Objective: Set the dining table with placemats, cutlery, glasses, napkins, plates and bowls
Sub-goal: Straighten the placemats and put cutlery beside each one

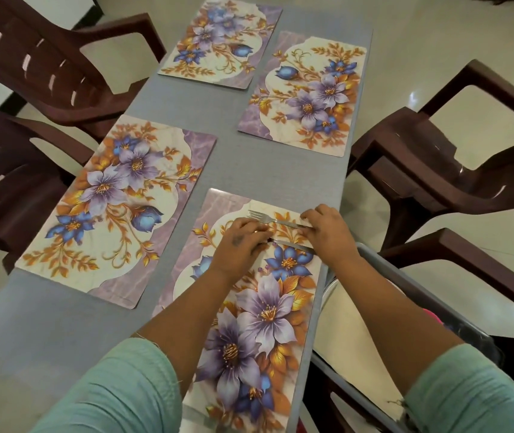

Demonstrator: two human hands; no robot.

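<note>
Straightening cutlery at the first place setting, a person lines up a fork [268, 219] and a second steel piece, apparently a knife [293, 245], side by side along the far short end of the nearest placemat [259, 310], presumably so the middle of the mat stays free for a plate. The left hand [239, 245] lies over the knife's head end with fingers bent down onto it, so the grip there looks like a light press or pinch that steadies rather than lifts; how far the fingers wrap round it cannot be told. The right hand [327, 235] takes the handle ends, fingertips curled around the fork's handle to nudge it parallel to the mat's edge. Both pieces lie flat on the mat, close together but apart. Three more floral placemats, a near left one [118, 210], a far right one [304, 95] and a far left one [219, 42], lie bare on the grey worktop [193, 120], set in facing pairs to match the dark brown plastic chairs [455, 170] drawn up on either side. Glasses, napkins, plates and bowls are nowhere on the worktop, so the job seems barely begun. A grey-framed rack or tray [412, 285] stands just beside the worktop's right edge; its contents are unclear
</note>
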